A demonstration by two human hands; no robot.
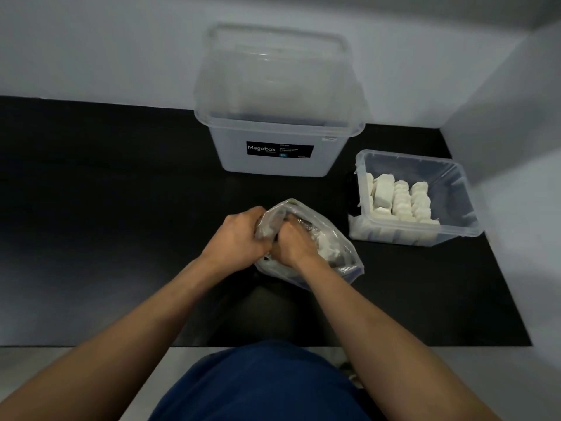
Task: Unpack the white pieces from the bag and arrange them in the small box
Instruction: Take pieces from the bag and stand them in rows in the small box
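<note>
Three containers stand on the black desk (121, 208).

1. Bag (343, 262): clear plastic, near centre. It holds white pieces (329, 250); their number cannot be told through the film.
2. Small box (461, 189): clear, at the right, apart from the bag. It holds white pieces (400, 199) packed upright in rows against its left and near walls. The rows overlap, so no exact count is possible.
3. Large box (279, 165): translucent, far centre, with a black label (279, 149). A clear lid (273, 71) stands tilted above it. Its contents are not discernible.

Left hand (239, 235): grips the bag's left edge.
Right hand (291, 241): inside the bag mouth, fingers curled; whether it holds a piece cannot be told.
</note>
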